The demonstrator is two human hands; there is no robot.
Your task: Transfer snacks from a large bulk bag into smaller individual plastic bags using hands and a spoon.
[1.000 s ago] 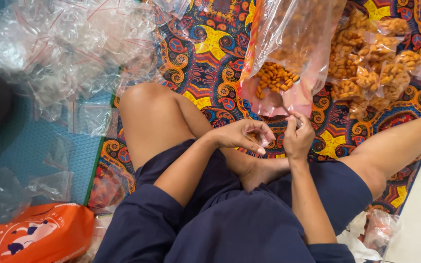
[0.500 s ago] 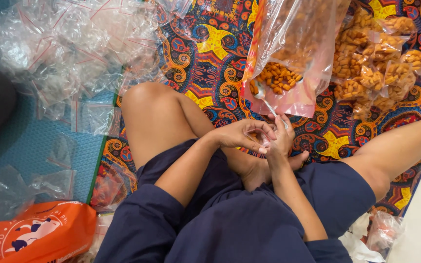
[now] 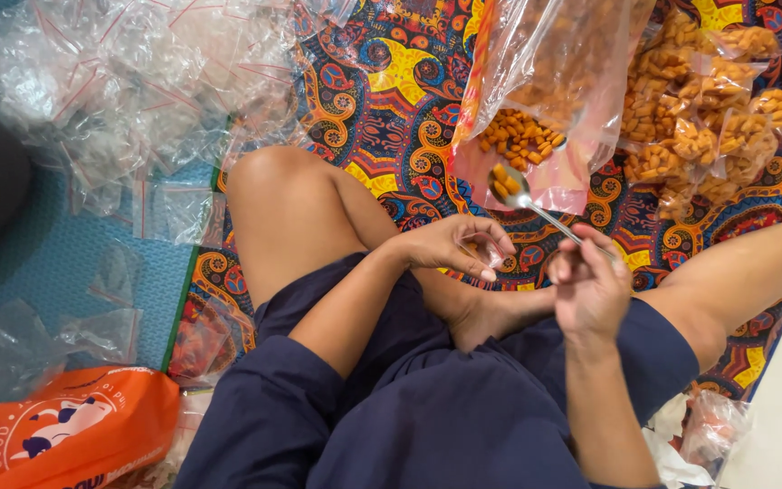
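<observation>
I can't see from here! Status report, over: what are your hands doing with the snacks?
Right hand holds spoon loaded with orange snacks. Left hand pinches a small clear bag. Big snack bag open just ahead. Nothing between. Over.

large snack bag (image 3: 549, 86) top cut off, small bag in left hand (image 3: 454, 249) hidden
</observation>
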